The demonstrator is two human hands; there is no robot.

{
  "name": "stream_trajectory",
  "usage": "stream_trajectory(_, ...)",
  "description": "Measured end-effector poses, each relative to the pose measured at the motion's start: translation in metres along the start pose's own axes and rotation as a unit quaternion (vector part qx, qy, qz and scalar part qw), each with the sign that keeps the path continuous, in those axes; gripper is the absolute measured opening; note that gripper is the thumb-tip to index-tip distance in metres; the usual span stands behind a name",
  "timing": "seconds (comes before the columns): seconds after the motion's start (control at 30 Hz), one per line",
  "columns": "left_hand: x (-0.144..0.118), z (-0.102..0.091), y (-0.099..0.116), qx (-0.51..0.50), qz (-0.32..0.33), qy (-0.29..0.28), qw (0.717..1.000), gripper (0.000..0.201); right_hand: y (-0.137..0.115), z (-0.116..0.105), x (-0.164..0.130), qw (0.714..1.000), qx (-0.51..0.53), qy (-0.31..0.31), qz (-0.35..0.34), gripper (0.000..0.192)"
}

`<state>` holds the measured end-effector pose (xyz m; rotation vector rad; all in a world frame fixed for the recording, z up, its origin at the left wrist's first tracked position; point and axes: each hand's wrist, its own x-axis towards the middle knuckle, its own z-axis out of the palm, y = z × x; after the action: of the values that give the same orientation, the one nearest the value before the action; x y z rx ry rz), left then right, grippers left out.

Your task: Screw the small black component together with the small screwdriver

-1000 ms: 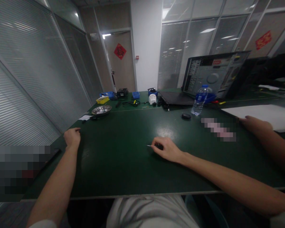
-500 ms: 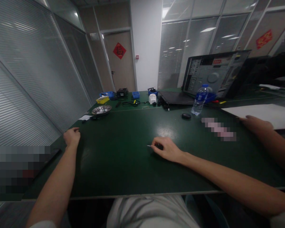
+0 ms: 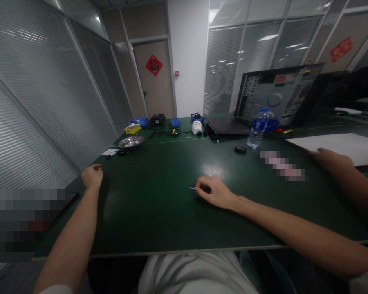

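Observation:
My right hand [image 3: 214,192] rests on the green table [image 3: 147,212], thumb and forefinger pinched together. A thin silvery pin-like piece [image 3: 191,188] sticks out to the left from that pinch; most of it is hidden by the fingers, so its kind does not show. At the table's left edge lies my left hand [image 3: 92,176], its fingers loosely curled in, with nothing visible in them. Farther back from it stands a round metal dish [image 3: 131,142] holding small pale items.
Another person's hand [image 3: 334,159] touches a white sheet [image 3: 349,143] on the right. Beyond stand a water bottle [image 3: 258,128], a black mouse-like object [image 3: 241,150] and an open computer case [image 3: 272,96]. A yellow tray [image 3: 132,129], a blue box [image 3: 175,122] and cables line the back.

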<state>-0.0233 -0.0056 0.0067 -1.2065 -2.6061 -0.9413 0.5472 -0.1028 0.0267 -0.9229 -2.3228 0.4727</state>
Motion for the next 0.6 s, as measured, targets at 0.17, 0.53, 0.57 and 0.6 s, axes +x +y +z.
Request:
stream_trajectory(0.17, 0.0025, -0.0002, -0.0011, 0.001, -0.013, -0.007, 1.000, 0.030, 0.0004, 0.0006, 0.0004, 1.000, -0.002, 0.000, 0.000, 0.014)
stream_trajectory(0.53, -0.0025, 0.0018, -0.0028, 0.058, 0.034, 0.002, 0.998, 0.029, -0.0022, 0.0000, 0.0004, 1.000, 0.003, 0.002, -0.003, 0.014)
stream_trajectory(0.57, -0.0022, 0.0017, -0.0023, 0.058, 0.038, -0.001, 0.998, 0.029, -0.0023, -0.0001, 0.0005, 1.000, 0.002, 0.001, -0.002, 0.014)
stream_trajectory(0.6, -0.0019, 0.0014, -0.0015, 0.056, 0.040, -0.005, 0.998, 0.028, -0.0023, -0.0001, 0.0005, 1.000, 0.002, 0.000, -0.001, 0.014)
